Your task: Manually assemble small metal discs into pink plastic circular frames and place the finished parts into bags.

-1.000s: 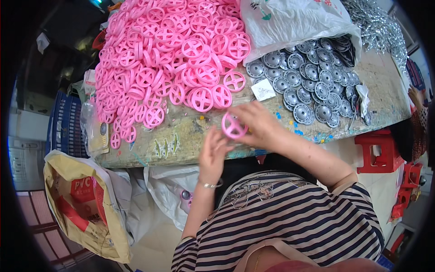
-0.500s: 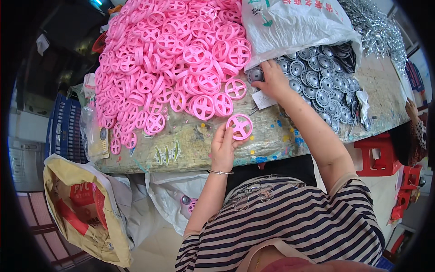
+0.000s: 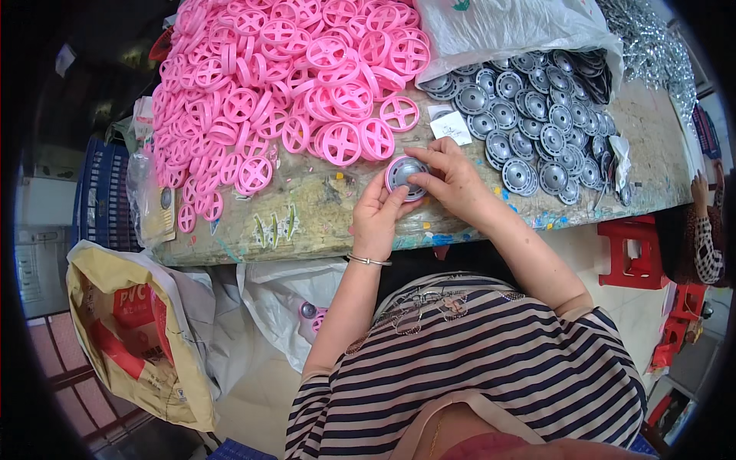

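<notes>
Near the table's front edge my left hand (image 3: 374, 218) grips a pink spoked wheel (image 3: 389, 178), whose rim shows around a grey disc. My right hand (image 3: 458, 190) has its thumb and fingers on that round grey disc (image 3: 404, 170), holding it against the wheel's face. Fingers cover part of both pieces, so I cannot tell whether the disc is seated. Beyond my left hand lies a big heap of pink wheels (image 3: 268, 84). Many grey discs (image 3: 529, 123) are piled beyond my right hand.
A white plastic bag (image 3: 514, 31) partly covers the grey discs, with a small paper slip (image 3: 451, 128) beside them. Silver tinsel (image 3: 652, 54) fills the back right. Below the table are an opened sack (image 3: 195, 368), a white bag (image 3: 268, 307) and a red stool (image 3: 632, 257).
My right hand has drawn back from the grey pile with a disc and brought it onto the pink wheel in my left hand. The view has shifted slightly.
</notes>
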{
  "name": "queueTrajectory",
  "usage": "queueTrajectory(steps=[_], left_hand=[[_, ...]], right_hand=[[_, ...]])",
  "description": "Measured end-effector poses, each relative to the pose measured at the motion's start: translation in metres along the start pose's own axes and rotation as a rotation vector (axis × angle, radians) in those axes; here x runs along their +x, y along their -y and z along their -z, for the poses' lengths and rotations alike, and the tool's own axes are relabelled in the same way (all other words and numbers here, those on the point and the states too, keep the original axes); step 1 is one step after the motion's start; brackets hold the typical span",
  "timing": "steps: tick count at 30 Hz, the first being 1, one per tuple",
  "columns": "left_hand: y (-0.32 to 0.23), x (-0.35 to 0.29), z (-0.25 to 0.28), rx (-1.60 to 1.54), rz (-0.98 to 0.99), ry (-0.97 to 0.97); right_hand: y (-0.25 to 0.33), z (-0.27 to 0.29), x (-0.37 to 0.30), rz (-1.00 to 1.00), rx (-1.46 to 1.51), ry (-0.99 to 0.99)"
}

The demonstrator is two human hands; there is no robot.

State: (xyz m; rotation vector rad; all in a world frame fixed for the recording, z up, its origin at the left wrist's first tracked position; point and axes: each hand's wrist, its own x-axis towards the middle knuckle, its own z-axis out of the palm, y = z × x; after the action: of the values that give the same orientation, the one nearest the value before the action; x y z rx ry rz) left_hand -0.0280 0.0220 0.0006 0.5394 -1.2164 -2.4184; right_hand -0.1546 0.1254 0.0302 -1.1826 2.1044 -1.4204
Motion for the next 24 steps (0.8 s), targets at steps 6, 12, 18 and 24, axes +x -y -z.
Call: queueTrajectory(steps=[6, 12, 18, 24], left_hand=[[0.002, -0.004, 0.006, 0.055, -0.034, 0.036], [0.005, -0.002, 0.013, 0.106, -0.033, 0.046], [0.003, -0.005, 0.009, 0.076, -0.053, 0.028], [0.004, -0.004, 0.005, -0.075, -0.034, 0.074]], right_hand=[[-0.008, 0.004, 0.001, -0.226, 0.218, 0.145], [-0.006, 0.003, -0.001, -0.271, 0.191, 0.183], [0.007, -0.004, -0.011, -0.28, 0.382, 0.139], [0.003, -0.009, -0.015, -0.328, 0.575, 0.123]])
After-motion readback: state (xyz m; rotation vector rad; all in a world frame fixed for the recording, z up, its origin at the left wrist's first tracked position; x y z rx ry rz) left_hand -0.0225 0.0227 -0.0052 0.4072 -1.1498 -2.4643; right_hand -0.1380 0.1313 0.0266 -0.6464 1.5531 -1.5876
